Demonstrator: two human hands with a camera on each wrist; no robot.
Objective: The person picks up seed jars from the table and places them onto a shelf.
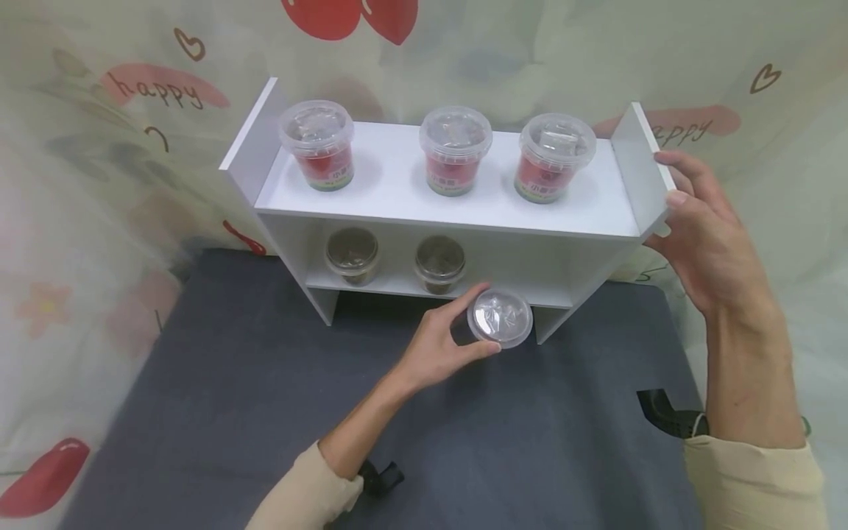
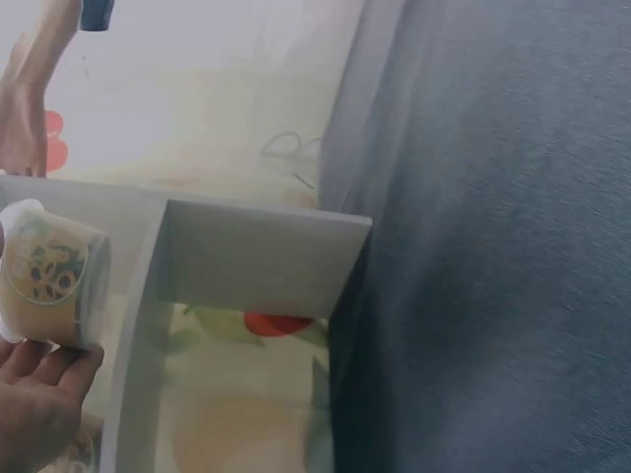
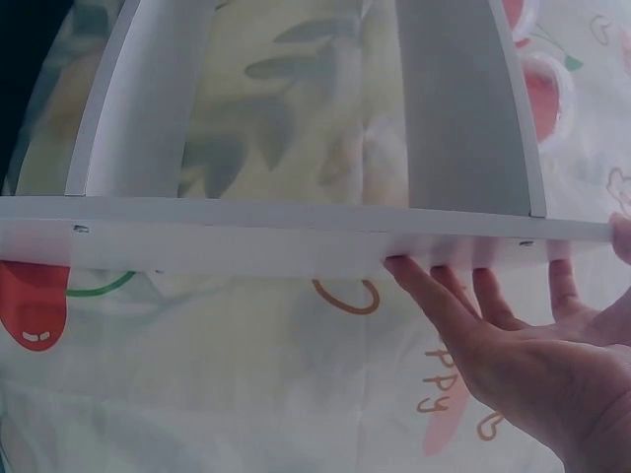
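Observation:
My left hand [image 1: 437, 338] grips a clear lidded plastic tub [image 1: 500, 318] just in front of the lower shelf's right part. In the left wrist view this tub [image 2: 49, 271] shows yellowish sides with small ring-like pieces, and fingertips lie against it. At the right, my right hand [image 1: 715, 243] touches the side panel [image 1: 639, 165] of a white two-tier shelf [image 1: 391, 199]. Fingertips press the outer face of that panel [image 3: 246, 236] in the right wrist view. Two similar lidded tubs, one at left [image 1: 352, 255] and one nearer the middle [image 1: 440, 263], stand on the lower tier.
Along the upper tier stand three lidded tubs with red contents, at left [image 1: 321, 147], middle [image 1: 455, 151] and right [image 1: 553, 158]. A dark grey cloth [image 1: 265, 397] covers the table. Behind the shelf hangs a patterned curtain [image 1: 503, 59].

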